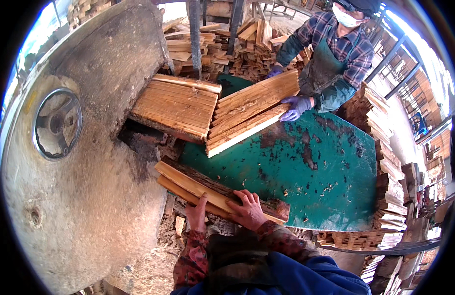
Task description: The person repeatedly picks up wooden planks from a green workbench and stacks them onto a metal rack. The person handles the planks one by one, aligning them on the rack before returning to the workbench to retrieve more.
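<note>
Close to my body lie a few rough wooden boards (190,183), side by side at the near edge of the green table, one with dark bark along it. My left hand (197,215) grips their near edge toward the left end, its fingers partly hidden. Over their right part, my right hand (249,210) lays its fingers across the top and holds them. Across the table a co-worker's gloved hands hold a bundle of boards (254,108). That bundle touches a second row of boards (175,105) beside the big machine panel.
A worn, dirty machine panel (104,206) with a round handwheel (57,124) fills the left. The scuffed green table (330,191) spreads to the right. Stacked boards (387,162) line its right edge. Behind stand metal posts (194,39) and a heap of wood offcuts (252,54).
</note>
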Demonstrator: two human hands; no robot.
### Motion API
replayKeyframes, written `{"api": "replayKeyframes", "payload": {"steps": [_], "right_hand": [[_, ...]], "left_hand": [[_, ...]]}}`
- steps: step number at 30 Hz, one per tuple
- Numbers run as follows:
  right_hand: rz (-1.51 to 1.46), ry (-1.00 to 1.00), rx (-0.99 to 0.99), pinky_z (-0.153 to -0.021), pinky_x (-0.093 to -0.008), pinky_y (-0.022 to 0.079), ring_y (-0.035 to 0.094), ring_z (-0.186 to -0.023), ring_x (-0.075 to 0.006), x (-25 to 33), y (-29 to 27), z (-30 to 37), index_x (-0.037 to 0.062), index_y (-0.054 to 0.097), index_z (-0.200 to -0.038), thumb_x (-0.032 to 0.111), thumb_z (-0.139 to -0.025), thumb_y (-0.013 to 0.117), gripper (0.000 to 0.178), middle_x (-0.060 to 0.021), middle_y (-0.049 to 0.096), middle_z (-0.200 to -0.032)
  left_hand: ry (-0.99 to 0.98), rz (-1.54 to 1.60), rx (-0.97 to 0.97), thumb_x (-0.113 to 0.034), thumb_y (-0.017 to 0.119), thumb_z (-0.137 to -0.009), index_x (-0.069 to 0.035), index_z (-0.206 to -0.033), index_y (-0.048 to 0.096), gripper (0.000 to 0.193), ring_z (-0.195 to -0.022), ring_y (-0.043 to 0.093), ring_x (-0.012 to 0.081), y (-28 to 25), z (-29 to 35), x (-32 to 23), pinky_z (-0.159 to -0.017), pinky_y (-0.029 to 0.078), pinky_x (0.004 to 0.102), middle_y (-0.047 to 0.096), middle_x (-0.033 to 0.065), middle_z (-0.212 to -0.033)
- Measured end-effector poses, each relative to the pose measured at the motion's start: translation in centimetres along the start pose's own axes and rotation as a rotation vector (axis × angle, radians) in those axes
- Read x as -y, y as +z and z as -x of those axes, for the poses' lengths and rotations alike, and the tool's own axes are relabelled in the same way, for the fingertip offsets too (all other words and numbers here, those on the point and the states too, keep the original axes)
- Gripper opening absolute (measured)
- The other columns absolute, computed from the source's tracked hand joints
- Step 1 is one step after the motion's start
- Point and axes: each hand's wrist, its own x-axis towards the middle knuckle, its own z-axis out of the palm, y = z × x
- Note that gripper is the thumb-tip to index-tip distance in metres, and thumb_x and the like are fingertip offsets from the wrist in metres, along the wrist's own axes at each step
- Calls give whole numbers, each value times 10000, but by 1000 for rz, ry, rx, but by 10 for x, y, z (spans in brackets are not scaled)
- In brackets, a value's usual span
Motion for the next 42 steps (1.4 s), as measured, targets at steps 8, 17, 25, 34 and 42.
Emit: {"api": "replayKeyframes", "payload": {"steps": [8,17,25,34,42], "right_hand": [[-20,33,19,-995,-541,294,353,-1269,-339,-3,-1,3,219,616,-1206,321,-714,737,517,-131,409,-1361],[-13,19,29,-1005,-514,297,355,-1260,-360,2,-4,1,176,629,-1188,341,-722,743,507,-154,406,-1353],[-261,-21,105,-994,-490,373,449,-1202,-400,-5,-25,-10,-9,561,-1223,259,-752,739,570,-213,476,-1304],[-640,362,-148,-986,-412,446,451,-1289,-352,-32,-5,-98,-73,363,-1387,231,-860,688,690,-270,438,-1389],[-616,460,-335,-818,-321,522,579,-1061,-178,-53,42,-119,-42,337,-1418,185,-824,745,756,-169,527,-1280]], "left_hand": [[-13,-91,-2,-230,766,-808,75,-1168,572,510,-931,586,164,6,6,-2,-800,495,308,622,96,-1103],[-34,319,55,-225,770,-798,57,-1072,632,417,-885,616,150,3,4,10,-765,506,314,659,87,-1003],[-56,-45,-70,-204,779,-776,65,-1024,646,390,-833,646,143,7,13,-19,-741,521,301,698,83,-947],[-17,-65,-47,-251,793,-744,51,-959,677,388,-759,666,156,9,11,-28,-687,533,314,711,91,-857],[-48,-238,-109,-329,823,-686,61,-964,674,501,-798,691,206,3,0,-6,-727,539,326,717,127,-879]]}}
